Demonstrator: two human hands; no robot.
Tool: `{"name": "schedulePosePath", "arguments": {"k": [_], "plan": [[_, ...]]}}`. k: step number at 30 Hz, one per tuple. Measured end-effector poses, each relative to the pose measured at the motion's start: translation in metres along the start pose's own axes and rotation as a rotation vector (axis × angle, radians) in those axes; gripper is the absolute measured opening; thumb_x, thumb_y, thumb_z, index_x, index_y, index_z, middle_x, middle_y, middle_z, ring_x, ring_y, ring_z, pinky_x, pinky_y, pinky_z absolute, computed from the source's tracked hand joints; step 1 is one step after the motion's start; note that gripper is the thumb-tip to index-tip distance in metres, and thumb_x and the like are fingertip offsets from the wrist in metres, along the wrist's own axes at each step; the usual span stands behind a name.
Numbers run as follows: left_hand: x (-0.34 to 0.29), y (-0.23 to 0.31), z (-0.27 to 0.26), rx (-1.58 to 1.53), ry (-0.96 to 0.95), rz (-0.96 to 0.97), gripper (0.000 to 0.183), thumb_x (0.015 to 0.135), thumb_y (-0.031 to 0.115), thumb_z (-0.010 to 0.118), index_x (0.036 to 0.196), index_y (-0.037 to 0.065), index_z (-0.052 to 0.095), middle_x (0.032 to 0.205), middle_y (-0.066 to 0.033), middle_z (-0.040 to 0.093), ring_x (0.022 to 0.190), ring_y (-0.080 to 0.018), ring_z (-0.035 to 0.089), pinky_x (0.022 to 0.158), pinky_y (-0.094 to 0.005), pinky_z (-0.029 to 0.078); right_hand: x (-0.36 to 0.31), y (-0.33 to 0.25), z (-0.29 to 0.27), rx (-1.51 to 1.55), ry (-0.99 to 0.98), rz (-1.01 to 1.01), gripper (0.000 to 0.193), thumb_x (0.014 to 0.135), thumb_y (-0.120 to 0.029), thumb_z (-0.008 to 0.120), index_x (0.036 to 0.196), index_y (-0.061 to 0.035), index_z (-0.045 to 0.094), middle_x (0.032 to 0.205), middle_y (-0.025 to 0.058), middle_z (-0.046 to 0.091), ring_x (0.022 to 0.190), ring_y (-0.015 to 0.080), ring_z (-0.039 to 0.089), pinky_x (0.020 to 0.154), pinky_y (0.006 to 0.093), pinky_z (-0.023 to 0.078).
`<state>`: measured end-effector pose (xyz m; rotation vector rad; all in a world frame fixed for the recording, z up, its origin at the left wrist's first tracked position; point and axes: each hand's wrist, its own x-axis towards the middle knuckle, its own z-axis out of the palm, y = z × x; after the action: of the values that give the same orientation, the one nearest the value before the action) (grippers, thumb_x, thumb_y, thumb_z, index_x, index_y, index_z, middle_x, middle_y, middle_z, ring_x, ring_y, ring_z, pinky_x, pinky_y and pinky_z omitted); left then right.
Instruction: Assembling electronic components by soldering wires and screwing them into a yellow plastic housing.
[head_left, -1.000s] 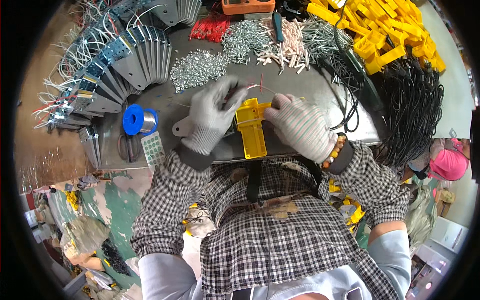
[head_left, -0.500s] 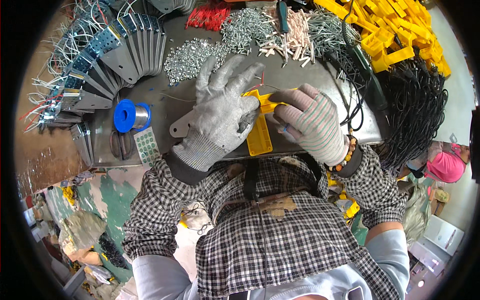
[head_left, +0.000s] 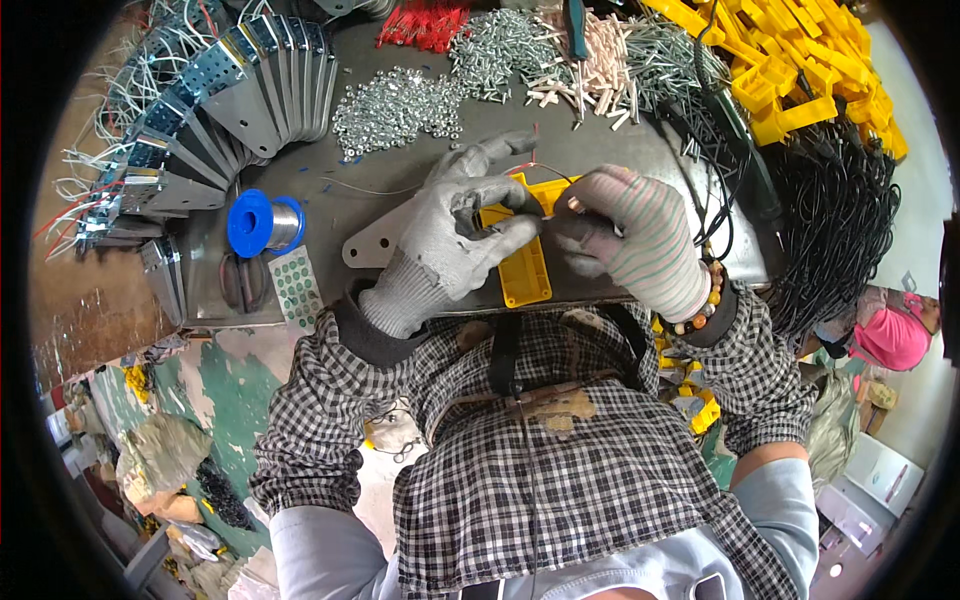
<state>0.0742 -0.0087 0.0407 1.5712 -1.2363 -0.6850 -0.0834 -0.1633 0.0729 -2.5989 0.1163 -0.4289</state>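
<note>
A yellow plastic housing (head_left: 526, 278) lies at the bench's near edge, between and partly under my hands. My left hand (head_left: 455, 225), in a grey glove, has its thumb and index finger brought together over it; what they pinch is too small to name. Close beside those fingertips, my right hand (head_left: 635, 235), in a striped glove, is closed with its fingers bent, its contents hidden. A thin red wire (head_left: 533, 150) rises just beyond the housing. From under my left wrist a grey metal plate (head_left: 372, 246) with holes sticks out.
Metal brackets with wires (head_left: 250, 115) curve along the left. Nearby are a blue solder spool (head_left: 250, 224), scissors (head_left: 242, 283) and a green-dotted sheet (head_left: 296, 289). Nuts (head_left: 395, 110), screws (head_left: 500, 55) and pale sleeves (head_left: 605, 65) lie behind; yellow housings (head_left: 790, 60) and black cables (head_left: 835, 220) at right.
My left hand has gone from spread fingers to a thumb-and-index pinch, turning above the housing. My right hand has shifted slightly right and its fingers have curled in.
</note>
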Motion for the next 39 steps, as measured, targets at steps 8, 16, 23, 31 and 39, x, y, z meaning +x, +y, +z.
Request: {"name": "schedulePosePath", "arguments": {"k": [8,16,23,31,39], "plan": [[-0.005,0.004,0.002,-0.299,0.104,-0.063,0.008,0.085,0.005,0.072,0.092,0.003,0.067,0.130,-0.0124,0.054,0.128,-0.0222,0.048,0.105,-0.0353,0.043,0.003,0.003,0.007,0.479,0.008,0.374,0.020,0.084,-0.012,0.074,0.101,-0.0016,0.068,0.082,0.0126,0.069,0.067,0.0171,0.066,0.062,0.0310,0.051],[-0.008,-0.003,0.004,-0.325,0.108,-0.047,0.018,0.085,-0.001,0.072,0.102,0.002,0.069,0.128,-0.0112,0.054,0.121,-0.0169,0.053,0.100,-0.0314,0.047,0.004,-0.008,0.010,0.703,0.011,0.472,0.020,0.084,-0.010,0.074,0.101,-0.0017,0.069,0.088,0.0110,0.072,0.080,0.0170,0.069,0.072,0.0290,0.054],[-0.006,-0.007,0.001,-0.545,0.068,-0.103,0.033,0.087,0.000,0.069,0.119,0.000,0.061,0.134,-0.0105,0.050,0.111,-0.0148,0.059,0.100,-0.0285,0.048,0.006,-0.002,0.012,0.575,0.053,0.203,0.018,0.081,-0.009,0.075,0.098,-0.0043,0.071,0.085,0.0077,0.069,0.077,0.0194,0.067,0.070,0.0293,0.053],[-0.004,0.003,-0.016,-0.547,-0.159,-0.190,0.032,0.089,0.012,0.068,0.118,0.000,0.061,0.142,-0.0134,0.047,0.127,-0.0221,0.050,0.108,-0.0358,0.041,0.007,-0.005,0.012,0.382,0.057,0.038,0.021,0.075,-0.011,0.076,0.096,-0.0098,0.070,0.085,0.0064,0.065,0.074,0.0248,0.064,0.067,0.0320,0.051],[-0.006,0.032,-0.001,-0.213,0.086,-0.146,0.020,0.080,0.005,0.066,0.098,-0.002,0.065,0.132,-0.0112,0.055,0.112,-0.0171,0.055,0.096,-0.0320,0.045,0.008,-0.012,0.009,0.103,0.076,-0.006,0.020,0.075,-0.015,0.073,0.095,-0.0133,0.068,0.077,0.0068,0.061,0.067,0.0278,0.059,0.061,0.0357,0.049]]}}
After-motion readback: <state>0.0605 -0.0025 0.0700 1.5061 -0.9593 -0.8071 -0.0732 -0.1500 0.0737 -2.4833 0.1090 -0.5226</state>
